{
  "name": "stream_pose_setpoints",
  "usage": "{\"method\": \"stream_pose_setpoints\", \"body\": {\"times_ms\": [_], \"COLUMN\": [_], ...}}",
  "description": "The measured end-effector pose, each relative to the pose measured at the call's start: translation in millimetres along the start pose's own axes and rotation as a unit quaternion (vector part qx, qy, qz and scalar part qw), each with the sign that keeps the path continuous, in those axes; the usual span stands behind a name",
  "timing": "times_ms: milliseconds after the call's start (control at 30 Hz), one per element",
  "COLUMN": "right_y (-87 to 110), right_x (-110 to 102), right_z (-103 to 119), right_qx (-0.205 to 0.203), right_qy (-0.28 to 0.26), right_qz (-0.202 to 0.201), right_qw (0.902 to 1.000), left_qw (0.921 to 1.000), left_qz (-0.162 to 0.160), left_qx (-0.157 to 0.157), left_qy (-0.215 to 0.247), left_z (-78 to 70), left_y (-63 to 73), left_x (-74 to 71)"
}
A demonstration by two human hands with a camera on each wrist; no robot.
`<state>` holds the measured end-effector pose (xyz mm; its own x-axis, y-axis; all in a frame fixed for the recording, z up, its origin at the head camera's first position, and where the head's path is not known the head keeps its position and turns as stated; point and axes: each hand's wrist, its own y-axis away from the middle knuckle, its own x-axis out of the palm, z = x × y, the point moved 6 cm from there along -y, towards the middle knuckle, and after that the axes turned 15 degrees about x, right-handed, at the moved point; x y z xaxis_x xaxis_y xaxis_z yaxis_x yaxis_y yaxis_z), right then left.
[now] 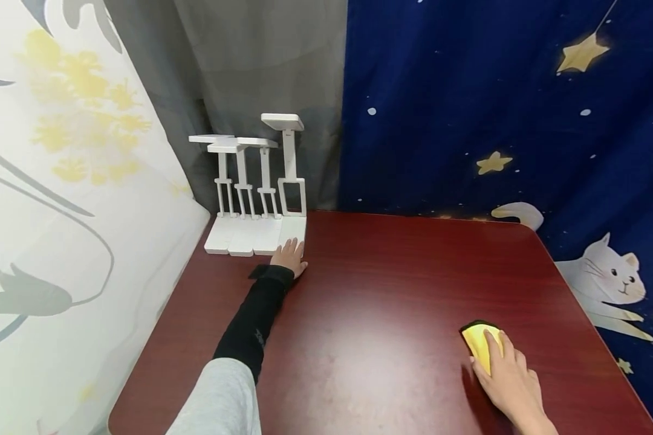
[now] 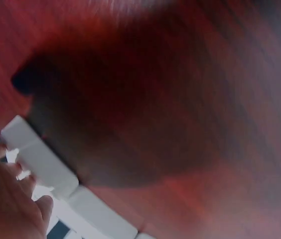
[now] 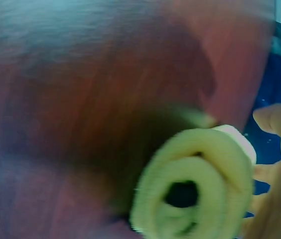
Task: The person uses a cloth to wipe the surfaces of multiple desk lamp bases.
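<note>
My left hand rests with straight fingers on the front of the base of the rightmost white folding stand. That stand is the tallest in a row of several, placed side by side. In the left wrist view, the hand lies beside the edges of the white bases. My right hand grips a folded yellow cloth with a black edge, over the right side of the table. The right wrist view shows the cloth rolled in thick layers, next to the fingers.
A dark red wooden table spreads beneath both hands. Behind it hang a grey curtain and a blue star-patterned curtain. White floral fabric borders the left side, close to the stands.
</note>
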<state>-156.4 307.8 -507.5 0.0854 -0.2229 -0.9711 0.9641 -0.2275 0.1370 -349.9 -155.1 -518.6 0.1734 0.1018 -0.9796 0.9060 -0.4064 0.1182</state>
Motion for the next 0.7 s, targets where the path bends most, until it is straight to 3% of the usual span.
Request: {"method": "stream_pose_setpoints", "body": {"times_ms": [167, 367, 700], "right_y": [1.4, -1.3, -5.3], "right_x": [8.0, 14.5, 11.9], "right_z": [-4.8, -12.4, -11.0], "right_qx": [0.013, 0.041, 0.044], "right_qy": [-0.016, -0.033, -0.033], "right_qz": [-0.026, -0.061, -0.063], "right_qw": [0.9995, 0.9967, 0.9965], "left_qw": [0.9998, 0.9996, 0.9984], "left_qz": [-0.015, -0.027, -0.007], "left_qx": [-0.008, 0.004, 0.017], "left_qy": [0.003, 0.008, 0.054], "left_z": [-3.2, -5.7, -35.7], "left_y": [1.6, 0.7, 21.2], "left_x": [7.3, 14.0, 12.5]}}
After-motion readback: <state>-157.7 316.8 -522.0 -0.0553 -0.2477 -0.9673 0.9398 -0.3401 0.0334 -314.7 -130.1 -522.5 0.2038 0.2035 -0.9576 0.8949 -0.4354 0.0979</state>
